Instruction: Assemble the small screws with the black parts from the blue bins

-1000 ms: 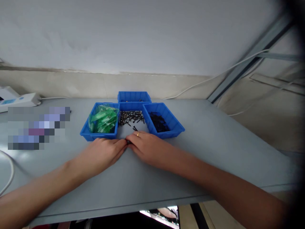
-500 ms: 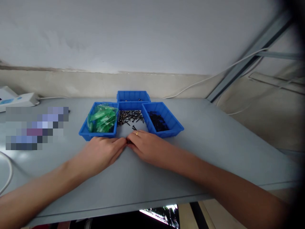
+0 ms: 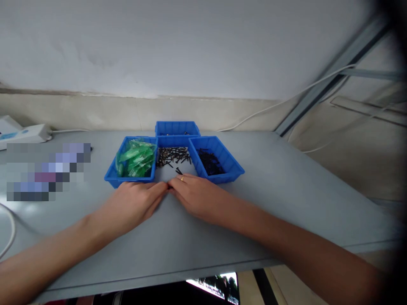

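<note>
My left hand (image 3: 135, 201) and my right hand (image 3: 199, 195) meet at the fingertips just above the table, in front of the bins. The fingers of both are closed in a pinch. Small dark pieces, looking like black screws, show faintly between the right fingertips; the fingers hide most of them. Whatever the left fingers pinch is hidden. Beyond my hands a pile of loose dark screws (image 3: 173, 156) lies between the bins, with a couple of stray black screws (image 3: 178, 171) close to my right fingers. A ring is on my right hand.
The left blue bin (image 3: 110, 171) holds green plastic bags (image 3: 138, 159). In the right blue bin (image 3: 230, 163) are black screws (image 3: 210, 163). Another blue bin (image 3: 177, 127) stands behind. At the left are a white power strip (image 3: 34, 133) and a cable (image 3: 12, 228). The table (image 3: 286, 186) meets a wall.
The fingertips have drawn slightly closer together, so less of the dark pieces shows. The bins and the screw pile stay as they were.
</note>
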